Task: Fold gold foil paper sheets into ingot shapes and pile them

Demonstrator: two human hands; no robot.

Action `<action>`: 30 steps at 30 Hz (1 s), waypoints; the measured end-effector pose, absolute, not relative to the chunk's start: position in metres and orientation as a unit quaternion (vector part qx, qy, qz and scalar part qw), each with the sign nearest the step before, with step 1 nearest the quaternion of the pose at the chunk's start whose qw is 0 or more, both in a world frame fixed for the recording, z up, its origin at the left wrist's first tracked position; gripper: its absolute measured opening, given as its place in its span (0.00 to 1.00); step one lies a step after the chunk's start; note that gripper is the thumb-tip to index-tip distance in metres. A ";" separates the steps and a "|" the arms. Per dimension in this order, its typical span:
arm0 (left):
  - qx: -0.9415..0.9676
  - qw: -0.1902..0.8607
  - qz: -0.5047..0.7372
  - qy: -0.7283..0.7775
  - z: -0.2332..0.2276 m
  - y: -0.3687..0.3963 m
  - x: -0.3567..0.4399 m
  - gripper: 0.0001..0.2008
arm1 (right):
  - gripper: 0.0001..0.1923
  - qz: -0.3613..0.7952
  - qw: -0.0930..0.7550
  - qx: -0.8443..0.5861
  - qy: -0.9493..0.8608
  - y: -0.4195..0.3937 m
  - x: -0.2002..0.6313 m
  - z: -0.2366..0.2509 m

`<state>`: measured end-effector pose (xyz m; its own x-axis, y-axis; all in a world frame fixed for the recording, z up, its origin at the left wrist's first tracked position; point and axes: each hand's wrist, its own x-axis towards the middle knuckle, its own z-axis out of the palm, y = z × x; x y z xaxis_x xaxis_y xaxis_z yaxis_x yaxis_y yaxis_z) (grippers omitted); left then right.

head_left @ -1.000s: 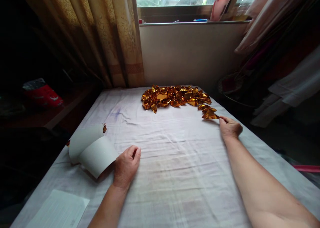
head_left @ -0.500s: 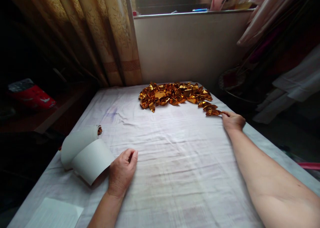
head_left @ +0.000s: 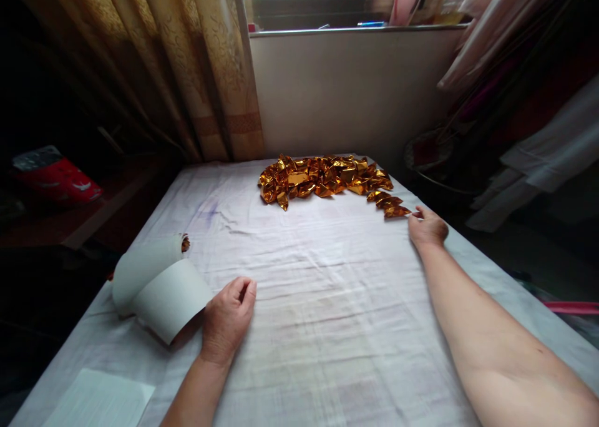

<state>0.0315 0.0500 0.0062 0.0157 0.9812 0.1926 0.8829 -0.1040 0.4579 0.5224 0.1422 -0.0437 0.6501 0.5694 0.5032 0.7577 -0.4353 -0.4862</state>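
Note:
Several shiny gold foil pieces, folded with pointed ends, lie heaped at the far side of the cloth-covered table. A short row of similar folded foil pieces trails toward the right edge. My right hand is at the pointed tip of the nearest piece in that row, its thumb and finger slightly apart. My left hand rests on the cloth with fingers curled and thumb against them; nothing shows in it. Beside it lies a curled stack of pale-backed sheets, with some gold showing at one end.
The table wears a creased whitish cloth. A pale flat sheet lies at the front left. A red packet is on a dark shelf at left. Gold curtains, a window and hanging clothes surround the far side.
My right hand has shifted slightly left and its thumb has lifted from the finger at the foil tip. The foil piece stays in the row. My left hand has not moved.

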 end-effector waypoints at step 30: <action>0.729 0.026 0.016 0.684 0.073 0.040 -0.026 0.41 | 0.14 -0.068 0.299 -0.773 -0.556 0.048 0.339 -0.037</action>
